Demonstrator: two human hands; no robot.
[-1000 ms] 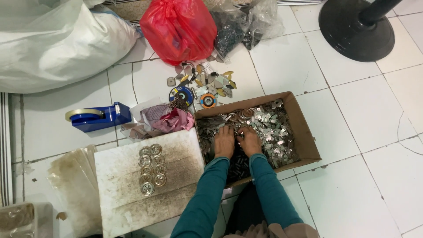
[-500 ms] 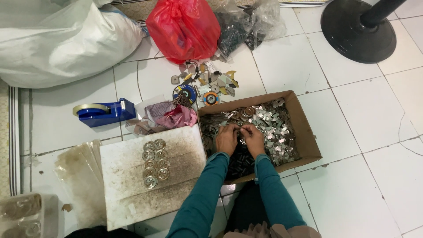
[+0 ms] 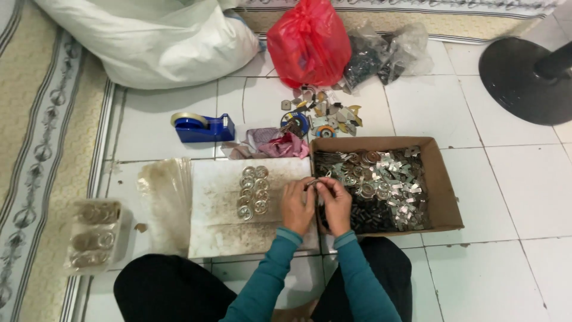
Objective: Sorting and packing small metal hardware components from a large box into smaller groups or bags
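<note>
Both hands meet over the box edge: left hand [image 3: 296,206] and right hand [image 3: 335,203] pinch one small metal part [image 3: 314,183] between the fingertips. Just left lie the rings [image 3: 252,192] on the board [image 3: 223,229]; right, the box [image 3: 444,185].

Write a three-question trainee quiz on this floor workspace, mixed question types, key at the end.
1. True or false: the cardboard box holds small metal parts.
2. What lies on the white board near the left hand?
A. scissors
B. two columns of round metal pieces
C. a red bag
3. Fill in: the tape dispenser is ____ in colour.

Key:
1. True.
2. B.
3. Blue.

The right hand meets the left over the box's edge, both pinching a small part.
</note>
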